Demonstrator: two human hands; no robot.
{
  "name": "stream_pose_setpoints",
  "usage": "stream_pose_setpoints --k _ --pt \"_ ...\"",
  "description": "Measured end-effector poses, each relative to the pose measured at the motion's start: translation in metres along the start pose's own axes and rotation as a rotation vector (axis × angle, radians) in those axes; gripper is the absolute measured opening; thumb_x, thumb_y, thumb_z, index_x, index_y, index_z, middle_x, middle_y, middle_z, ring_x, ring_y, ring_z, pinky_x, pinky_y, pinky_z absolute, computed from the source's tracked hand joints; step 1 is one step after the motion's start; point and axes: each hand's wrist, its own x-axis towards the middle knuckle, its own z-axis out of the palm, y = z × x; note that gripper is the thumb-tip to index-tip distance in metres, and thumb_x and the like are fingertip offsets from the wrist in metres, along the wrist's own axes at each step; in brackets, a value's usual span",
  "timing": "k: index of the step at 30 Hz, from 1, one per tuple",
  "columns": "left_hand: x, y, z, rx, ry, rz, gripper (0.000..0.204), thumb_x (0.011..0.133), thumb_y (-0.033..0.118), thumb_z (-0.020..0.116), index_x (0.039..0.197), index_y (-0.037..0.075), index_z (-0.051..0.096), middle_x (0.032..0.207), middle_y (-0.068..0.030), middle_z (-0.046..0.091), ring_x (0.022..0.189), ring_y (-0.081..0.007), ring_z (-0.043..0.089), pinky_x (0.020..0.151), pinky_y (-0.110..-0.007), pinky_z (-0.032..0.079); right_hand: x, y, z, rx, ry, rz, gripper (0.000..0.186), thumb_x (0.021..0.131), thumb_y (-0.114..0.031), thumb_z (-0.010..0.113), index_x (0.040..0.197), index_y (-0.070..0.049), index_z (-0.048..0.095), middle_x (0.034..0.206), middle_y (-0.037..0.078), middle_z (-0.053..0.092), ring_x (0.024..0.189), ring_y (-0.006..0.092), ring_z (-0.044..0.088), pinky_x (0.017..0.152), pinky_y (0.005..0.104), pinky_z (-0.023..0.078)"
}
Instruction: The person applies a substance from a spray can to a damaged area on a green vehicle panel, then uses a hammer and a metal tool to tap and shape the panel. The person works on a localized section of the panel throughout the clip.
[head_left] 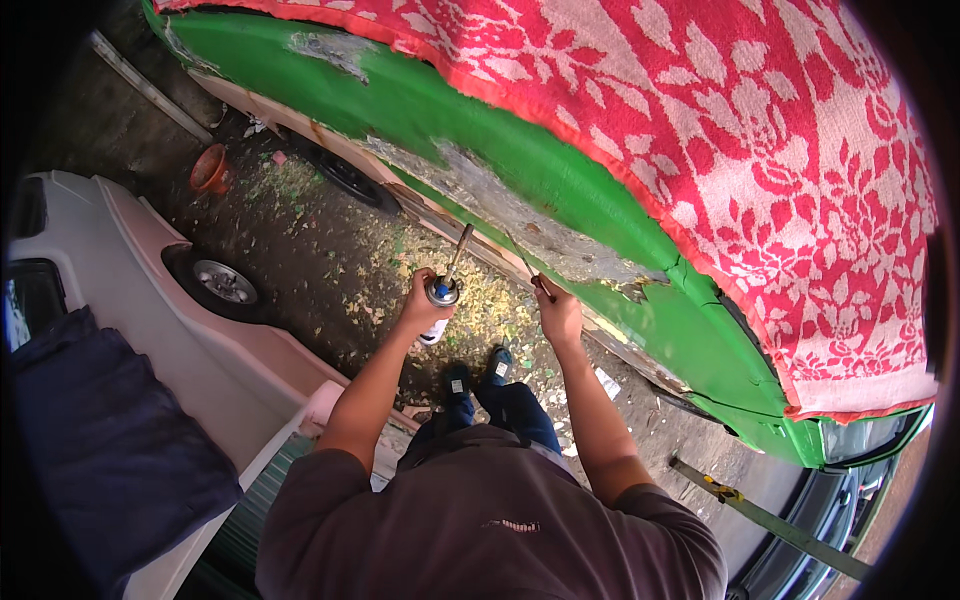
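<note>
My left hand (416, 302) is wrapped round a gas blowtorch (442, 292), a canister with a blue-and-metal head. Its metal burner tube (461, 248) points up and away, toward the green car body. My right hand (562, 318) grips a slim scraper (530, 268) with a dark handle; its thin blade reaches to the car's side. There the green paint (480, 112) gives way to a rough, greyish stripped patch (520, 222). Whether the blade touches the patch, I cannot tell. No flame shows at the burner.
A red-and-white floral cloth (740, 190) covers the car's top. Paint flakes (390, 265) litter the ground round my feet. Left stands a pale vehicle (180, 300) with a dark cloth (120, 440) on it. An orange bucket (210, 170) and a long bar (770, 515) lie farther off.
</note>
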Motion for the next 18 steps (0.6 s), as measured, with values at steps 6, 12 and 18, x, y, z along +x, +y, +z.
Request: stream_pose_setpoints --k 6,12,18 --pt "0.020 0.004 0.017 -0.015 0.007 -0.030 0.077 0.066 0.007 0.084 0.123 0.007 0.033 0.113 -0.0128 0.054 0.104 -0.0223 0.055 0.089 -0.037 0.046 0.003 0.012 -0.023 0.117 -0.047 -0.040 0.032 0.088 -0.018 0.066 0.119 -0.011 0.068 0.106 0.014 0.071 0.091 0.0304 0.069 0.083 0.0370 0.052" --pt "0.019 0.010 0.024 -0.069 -0.003 -0.073 0.077 0.066 0.008 0.085 0.124 0.009 0.034 0.116 -0.0128 0.053 0.107 -0.0226 0.055 0.091 -0.038 0.046 0.017 -0.002 -0.024 0.045 -0.107 0.008 0.032 0.087 -0.020 0.067 0.119 -0.013 0.068 0.103 0.018 0.070 0.088 0.0323 0.068 0.081 0.0377 0.052" --pt "0.025 0.012 0.027 -0.017 -0.031 -0.027 0.078 0.067 0.013 0.085 0.123 0.009 0.032 0.111 -0.0125 0.055 0.103 -0.0230 0.057 0.090 -0.037 0.046 0.016 0.003 -0.029 0.000 -0.095 0.008 0.032 0.087 -0.023 0.067 0.118 -0.013 0.069 0.099 0.020 0.069 0.082 0.0323 0.069 0.078 0.0381 0.052"
